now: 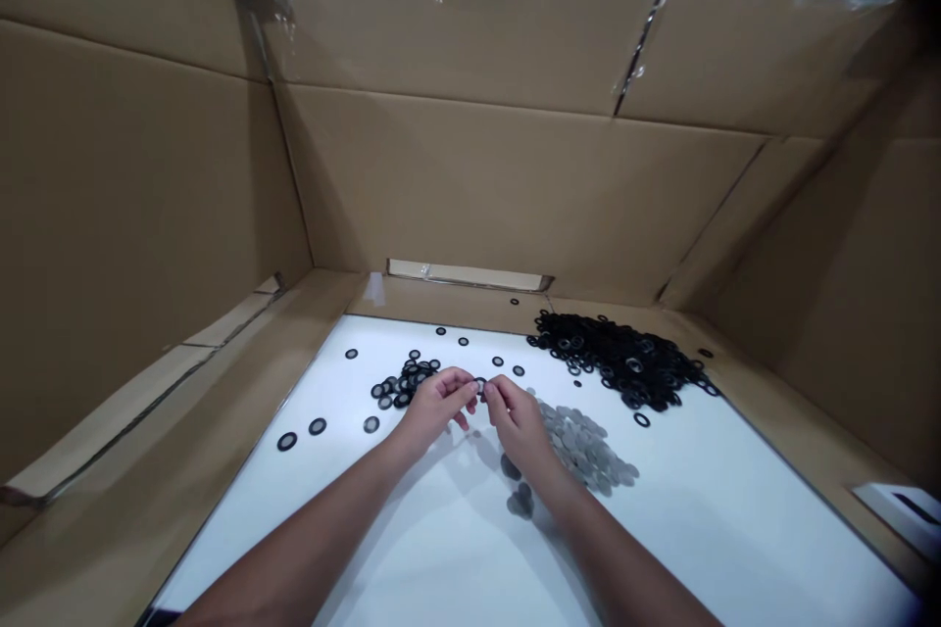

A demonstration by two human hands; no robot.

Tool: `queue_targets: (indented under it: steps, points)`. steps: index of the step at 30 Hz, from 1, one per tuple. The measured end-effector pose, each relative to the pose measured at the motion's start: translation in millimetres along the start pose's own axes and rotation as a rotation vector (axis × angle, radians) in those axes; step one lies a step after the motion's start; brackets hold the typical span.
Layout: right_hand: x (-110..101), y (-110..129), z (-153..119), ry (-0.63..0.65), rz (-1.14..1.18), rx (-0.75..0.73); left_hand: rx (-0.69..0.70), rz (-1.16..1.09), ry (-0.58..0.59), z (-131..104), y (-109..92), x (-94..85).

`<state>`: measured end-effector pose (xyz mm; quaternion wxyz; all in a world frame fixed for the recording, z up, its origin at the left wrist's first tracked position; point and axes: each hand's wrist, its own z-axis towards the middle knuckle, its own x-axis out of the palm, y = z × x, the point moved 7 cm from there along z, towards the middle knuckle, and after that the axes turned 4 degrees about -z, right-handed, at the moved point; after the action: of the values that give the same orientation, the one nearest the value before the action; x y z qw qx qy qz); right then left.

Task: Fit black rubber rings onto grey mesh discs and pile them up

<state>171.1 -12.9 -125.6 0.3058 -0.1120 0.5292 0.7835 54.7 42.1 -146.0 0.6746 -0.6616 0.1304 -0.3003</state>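
Observation:
Between my two hands, just above the white board (412, 529), is a small black ring (480, 386) with a pale centre. My left hand (439, 402) pinches its left side, and my right hand (513, 411) grips its right side with thumb and finger. Just left of my left hand lies a small pile of black rings with grey discs in them (404, 384). Beside and partly behind my right wrist spreads a heap of thin grey discs (584, 446). Further right and back is a large pile of plain black rings (624, 353).
Tall cardboard walls (470, 176) enclose the board on the left, back and right. Several filled rings (287, 441) lie scattered at the left. A loose black ring (642, 419) rests near the big pile. At the right edge sits a white item with a black mark (901, 514).

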Motion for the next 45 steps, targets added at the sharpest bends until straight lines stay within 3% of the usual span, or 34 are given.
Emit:
queue_targets:
  steps: [6,12,21,28,34,39,45]
  points:
    - [0,2,0,0.028,0.008,-0.009,-0.035,-0.086,0.017,-1,2,-1.8]
    - [-1,20,0,0.236,-0.087,-0.204,-0.099,-0.104,0.083,-3,5,1.0]
    - [-3,15,0,0.079,-0.045,-0.196,-0.145,-0.162,0.107,-2,12,6.5]
    - [-1,20,0,0.198,-0.011,-0.208,-0.167,-0.159,0.097,-3,11,3.8]
    - [-1,12,2,0.069,-0.035,-0.138,-0.204,-0.140,0.054,-3,14,3.4]
    - [3,15,2,0.168,0.002,-0.185,-0.214,-0.136,0.029,-3,13,2.1]
    - [3,9,5,0.068,-0.008,-0.151,-0.232,-0.128,0.024,-4,12,1.6]
